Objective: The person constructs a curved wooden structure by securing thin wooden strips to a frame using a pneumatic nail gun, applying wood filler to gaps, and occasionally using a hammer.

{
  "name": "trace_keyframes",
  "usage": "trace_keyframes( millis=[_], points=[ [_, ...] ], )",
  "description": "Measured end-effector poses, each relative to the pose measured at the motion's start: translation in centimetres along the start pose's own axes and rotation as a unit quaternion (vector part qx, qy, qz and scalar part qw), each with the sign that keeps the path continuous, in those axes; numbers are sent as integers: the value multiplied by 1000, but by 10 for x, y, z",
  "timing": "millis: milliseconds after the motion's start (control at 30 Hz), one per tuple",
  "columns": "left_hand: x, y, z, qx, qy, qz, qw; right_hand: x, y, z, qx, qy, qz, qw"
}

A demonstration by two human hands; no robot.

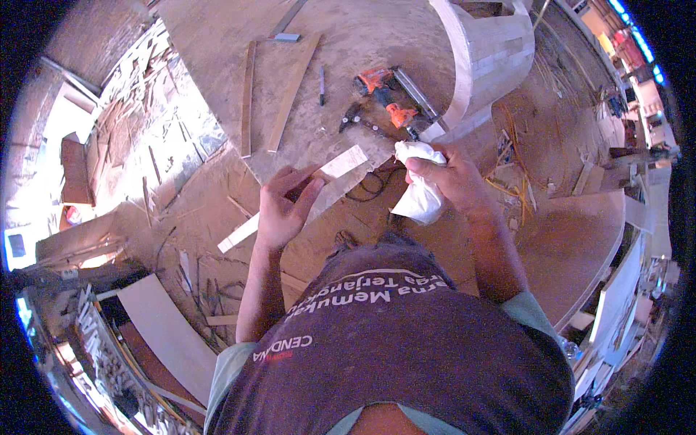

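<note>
My left hand (286, 203) grips a long narrow white strip (341, 161) that slants from lower left to upper right. My right hand (453, 181) is closed around a crumpled white pouch or bag (415, 199), beside the strip's upper end. Beyond both hands, on the dusty worktable (348, 51), lie an orange-and-black power tool (378, 87) with a long metal part, a black tool (351, 119) and a slim marker (322, 83).
Wooden slats (293, 94) lie on the table's left part. A curved pale wooden piece (486, 65) stands at upper right, near an orange hose (515, 145). Scrap wood litters the floor at left (156, 94). Curved panels (163, 326) lie low on both sides.
</note>
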State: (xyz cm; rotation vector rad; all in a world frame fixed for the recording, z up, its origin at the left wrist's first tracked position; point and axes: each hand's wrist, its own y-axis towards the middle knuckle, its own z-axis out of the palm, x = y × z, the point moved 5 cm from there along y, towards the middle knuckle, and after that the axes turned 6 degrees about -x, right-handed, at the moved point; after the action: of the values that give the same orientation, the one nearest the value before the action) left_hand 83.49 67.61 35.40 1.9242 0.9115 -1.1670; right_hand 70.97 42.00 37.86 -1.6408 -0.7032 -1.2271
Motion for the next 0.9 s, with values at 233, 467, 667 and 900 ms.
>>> trace_keyframes(
  millis=[233,467,667,900],
  points=[
    [-7,-2,-3,6,7,33,999,13,2,4,76,-106,-2,991],
    [-9,-2,-8,12,1,53,999,23,1,7,111,-120,-19,986],
    [-4,-2,-8,27,-27,12,999,23,7,8,143,-203,-47,968],
    [-8,3,-7,38,-40,19,998,19,14,13,172,-193,-48,965]
  ],
)
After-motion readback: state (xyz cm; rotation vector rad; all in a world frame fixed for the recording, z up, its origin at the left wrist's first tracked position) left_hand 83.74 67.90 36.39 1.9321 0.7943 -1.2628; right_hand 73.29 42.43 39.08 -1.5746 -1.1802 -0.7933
